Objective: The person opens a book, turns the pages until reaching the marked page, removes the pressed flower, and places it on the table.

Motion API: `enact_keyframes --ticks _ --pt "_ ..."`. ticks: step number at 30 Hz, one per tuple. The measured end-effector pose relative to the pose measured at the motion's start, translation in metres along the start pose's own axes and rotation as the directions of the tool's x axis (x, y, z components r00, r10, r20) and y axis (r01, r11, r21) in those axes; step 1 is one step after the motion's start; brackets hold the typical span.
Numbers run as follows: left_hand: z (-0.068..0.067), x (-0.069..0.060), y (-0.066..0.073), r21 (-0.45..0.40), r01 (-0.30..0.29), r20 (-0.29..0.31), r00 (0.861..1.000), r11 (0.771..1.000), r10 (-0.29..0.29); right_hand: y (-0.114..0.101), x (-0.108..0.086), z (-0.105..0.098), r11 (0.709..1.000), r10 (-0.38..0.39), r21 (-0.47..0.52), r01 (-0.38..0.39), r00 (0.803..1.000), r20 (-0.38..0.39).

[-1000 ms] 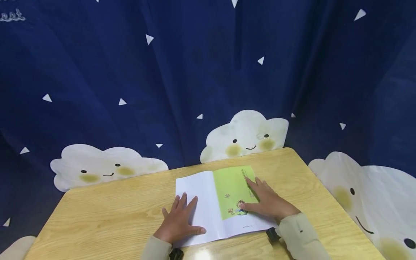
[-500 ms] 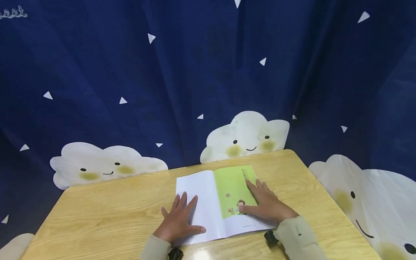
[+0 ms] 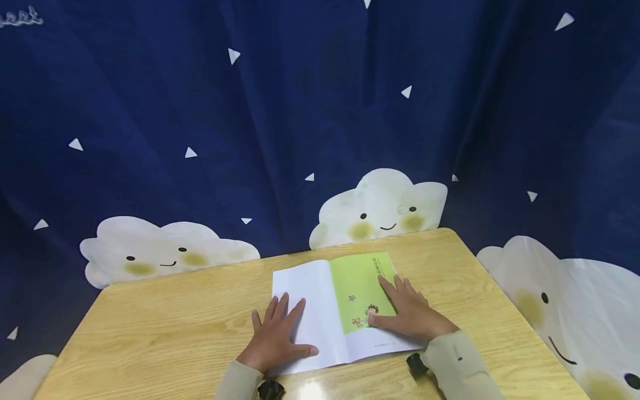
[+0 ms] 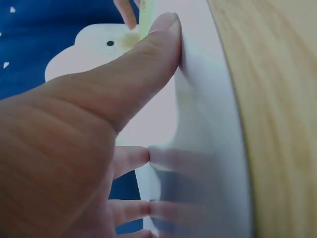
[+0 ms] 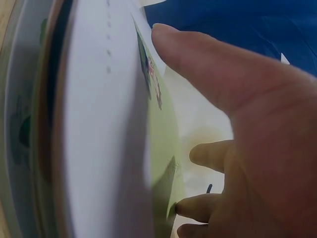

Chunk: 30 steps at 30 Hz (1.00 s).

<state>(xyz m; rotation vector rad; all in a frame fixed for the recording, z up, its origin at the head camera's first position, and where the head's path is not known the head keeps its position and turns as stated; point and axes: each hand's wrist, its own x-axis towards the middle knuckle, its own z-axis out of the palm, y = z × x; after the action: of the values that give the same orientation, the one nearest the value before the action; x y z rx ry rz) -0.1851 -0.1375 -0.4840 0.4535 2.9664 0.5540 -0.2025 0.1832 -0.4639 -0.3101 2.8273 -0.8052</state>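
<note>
An open book (image 3: 320,289) lies on the wooden table, its left page plain white. Its right page carries a green picture panel (image 3: 355,278) with small cartoon figures and a column of characters. My left hand (image 3: 276,341) rests with spread fingers on the left page's outer edge; in the left wrist view its thumb (image 4: 143,62) and fingertips touch the white paper. On the right page's outer side lies my right hand (image 3: 412,314), fingers spread, partly covering the panel. The right wrist view shows its thumb (image 5: 198,54) extended near the page, and several page edges (image 5: 39,124).
The wooden table (image 3: 165,328) extends to both sides of the book. Behind it hangs a dark blue curtain (image 3: 300,111) with white triangles and smiling clouds (image 3: 385,205). A black wrist strap piece (image 3: 417,364) shows at the right sleeve, another (image 3: 270,390) at the left.
The head view has shifted slightly. Both hands stay where they were on the book, and the pages look the same.
</note>
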Motion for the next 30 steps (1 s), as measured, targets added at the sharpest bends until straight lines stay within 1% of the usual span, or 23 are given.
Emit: enact_keyframes --ticks 7,11,14,17,23,26,30 --pt "0.008 0.003 -0.006 -0.078 -0.030 -0.009 1.000 0.996 0.029 0.002 -0.001 0.001 1.000 0.008 0.027 -0.009 1.000 0.014" --pt "0.014 0.006 -0.012 -0.099 -0.049 -0.038 0.998 0.994 0.045 0.003 -0.002 0.000 0.999 0.002 0.039 -0.002 1.000 0.011" --pt "0.018 0.009 -0.016 -0.101 -0.060 -0.066 0.996 0.993 0.054 0.004 -0.001 0.001 0.999 -0.003 0.049 0.003 1.000 0.007" --pt "0.021 0.010 -0.018 -0.097 -0.060 -0.087 0.995 0.993 0.051 0.005 0.000 0.002 0.998 -0.005 0.056 0.004 1.000 0.007" --pt "0.025 0.006 -0.020 -0.110 -0.057 -0.130 0.991 0.992 0.043 0.006 0.002 0.004 0.998 0.015 0.059 -0.016 1.000 0.020" --pt "0.026 0.005 -0.022 -0.113 -0.056 -0.142 0.989 0.992 0.039 0.004 0.002 0.004 0.998 0.015 0.059 -0.017 1.000 0.027" --pt "0.025 0.005 -0.021 -0.112 -0.054 -0.144 0.989 0.992 0.038 0.003 0.002 0.002 0.997 0.001 0.074 -0.004 1.000 0.029"
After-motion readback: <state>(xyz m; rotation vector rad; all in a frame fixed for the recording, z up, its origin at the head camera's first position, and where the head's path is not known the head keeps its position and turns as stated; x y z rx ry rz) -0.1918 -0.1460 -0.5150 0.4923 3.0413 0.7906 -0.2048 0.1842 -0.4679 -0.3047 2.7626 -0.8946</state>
